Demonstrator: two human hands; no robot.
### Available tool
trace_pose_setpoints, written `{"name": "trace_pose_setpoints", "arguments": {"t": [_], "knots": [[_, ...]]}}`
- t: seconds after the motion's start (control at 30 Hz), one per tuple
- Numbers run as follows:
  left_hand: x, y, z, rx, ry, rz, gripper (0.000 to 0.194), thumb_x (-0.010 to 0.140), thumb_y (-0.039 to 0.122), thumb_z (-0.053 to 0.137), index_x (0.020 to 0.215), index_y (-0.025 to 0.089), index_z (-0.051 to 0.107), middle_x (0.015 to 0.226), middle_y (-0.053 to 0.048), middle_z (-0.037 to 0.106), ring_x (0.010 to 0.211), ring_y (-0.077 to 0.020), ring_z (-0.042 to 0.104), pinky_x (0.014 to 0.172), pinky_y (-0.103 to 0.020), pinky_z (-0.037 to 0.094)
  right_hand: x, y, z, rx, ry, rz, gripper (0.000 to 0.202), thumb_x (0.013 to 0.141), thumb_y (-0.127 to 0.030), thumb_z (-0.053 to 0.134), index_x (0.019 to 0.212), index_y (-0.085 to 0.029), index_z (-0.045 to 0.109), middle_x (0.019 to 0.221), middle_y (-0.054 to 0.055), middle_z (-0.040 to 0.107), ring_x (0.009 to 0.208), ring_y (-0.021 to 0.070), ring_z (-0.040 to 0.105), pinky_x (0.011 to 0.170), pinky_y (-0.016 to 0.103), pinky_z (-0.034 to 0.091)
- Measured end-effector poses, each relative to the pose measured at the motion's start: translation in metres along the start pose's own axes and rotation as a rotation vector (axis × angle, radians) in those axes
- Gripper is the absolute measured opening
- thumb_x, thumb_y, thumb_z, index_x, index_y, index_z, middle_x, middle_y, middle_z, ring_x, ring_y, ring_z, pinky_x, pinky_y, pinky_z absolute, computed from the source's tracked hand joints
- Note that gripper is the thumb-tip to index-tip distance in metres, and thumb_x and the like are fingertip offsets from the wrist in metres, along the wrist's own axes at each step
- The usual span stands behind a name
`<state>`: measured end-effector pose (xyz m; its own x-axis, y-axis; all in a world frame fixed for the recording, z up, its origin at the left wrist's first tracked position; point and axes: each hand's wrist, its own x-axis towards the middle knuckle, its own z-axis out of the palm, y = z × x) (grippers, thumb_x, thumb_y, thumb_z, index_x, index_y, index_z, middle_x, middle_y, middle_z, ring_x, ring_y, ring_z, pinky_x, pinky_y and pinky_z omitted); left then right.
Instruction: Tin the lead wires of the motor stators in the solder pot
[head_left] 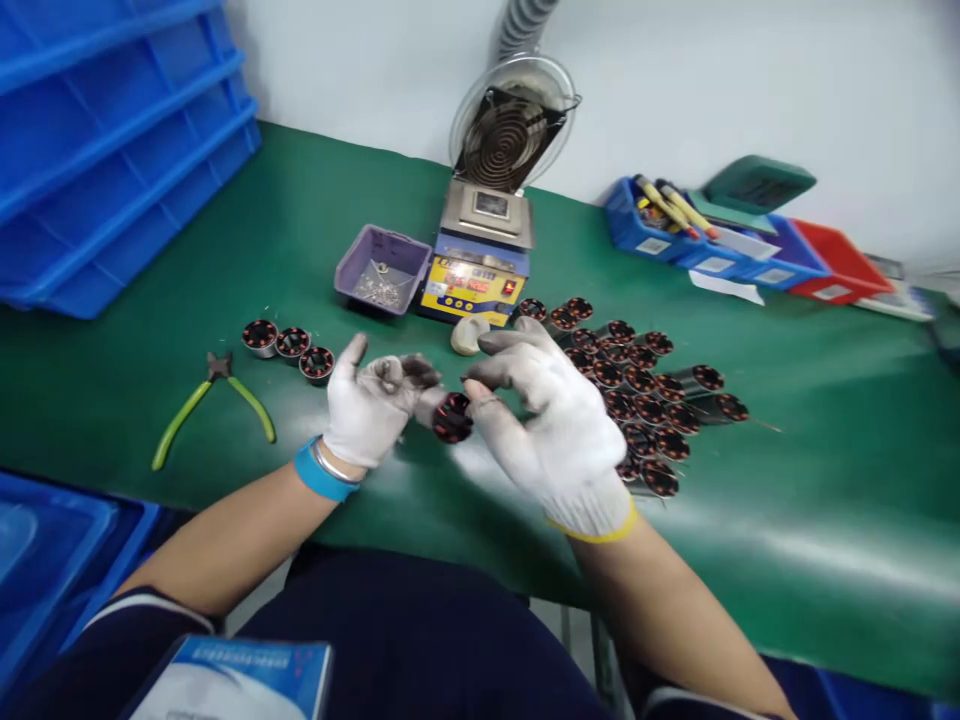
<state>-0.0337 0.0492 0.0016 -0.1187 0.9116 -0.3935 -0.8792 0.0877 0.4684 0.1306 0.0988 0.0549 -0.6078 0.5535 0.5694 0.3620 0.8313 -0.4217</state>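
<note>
A motor stator, a short metal cylinder with dark slots and copper windings at its end, lies sideways in the fingers of my left hand, which wears a white glove with greyed fingertips. My right hand, also gloved, pinches thumb and forefinger together right at the stator's wound end. Whatever is between those fingertips is too small to make out. To the left, a short row of similar stators stands on the table. Green-handled cutters lie farther left with their handles spread.
Many more stators stand grouped right of my right hand. Behind are a solder pot with a fan hood, a purple tray of scraps and a pale lump. Blue crates and parts bins flank the table.
</note>
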Motion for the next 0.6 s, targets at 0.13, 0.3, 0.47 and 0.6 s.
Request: {"name": "trace_pose_setpoints", "arguments": {"t": [0.13,0.3,0.47,0.6], "knots": [[0.011,-0.002,-0.009,0.264,-0.047,-0.233,0.056,0.09,0.068,0.047,0.066,0.019,0.061,0.06,-0.003,0.062,0.044,-0.0134,0.054,0.041,-0.027,0.039,0.006,-0.004,-0.008,0.028,-0.074,-0.103,0.005,0.086,-0.022,0.061,0.087,-0.026,0.064,0.095,0.006,0.071,0.109,0.0292,0.067,0.112,0.06,0.044],[0.005,-0.002,-0.002,0.2,-0.255,-0.316,0.026,0.088,0.041,0.061,0.08,0.017,0.068,0.073,-0.005,0.068,0.056,-0.0162,0.061,0.049,-0.028,0.047,0.003,0.006,-0.009,-0.099,-0.03,-0.147,0.007,0.084,-0.022,0.061,0.088,-0.027,0.063,0.09,0.005,0.07,0.107,0.031,0.068,0.114,0.064,0.038],[0.01,0.003,-0.002,0.058,-0.043,-0.061,0.026,0.091,0.034,0.056,0.074,0.017,0.064,0.086,-0.006,0.07,0.077,-0.0171,0.069,0.069,-0.03,0.058,0.005,-0.002,-0.01,-0.067,-0.038,-0.128,0.009,0.085,-0.021,0.061,0.09,-0.028,0.063,0.088,0.005,0.069,0.11,0.0308,0.067,0.113,0.063,0.041],[0.011,-0.003,-0.011,0.296,-0.298,-0.372,0.047,0.079,0.062,0.069,0.088,0.016,0.068,0.078,-0.007,0.07,0.058,-0.0186,0.065,0.054,-0.032,0.054,0.002,0.0,-0.004,-0.031,-0.015,-0.137,0.009,0.085,-0.019,0.061,0.089,-0.027,0.062,0.088,0.006,0.068,0.109,0.0299,0.067,0.112,0.061,0.044]]}}
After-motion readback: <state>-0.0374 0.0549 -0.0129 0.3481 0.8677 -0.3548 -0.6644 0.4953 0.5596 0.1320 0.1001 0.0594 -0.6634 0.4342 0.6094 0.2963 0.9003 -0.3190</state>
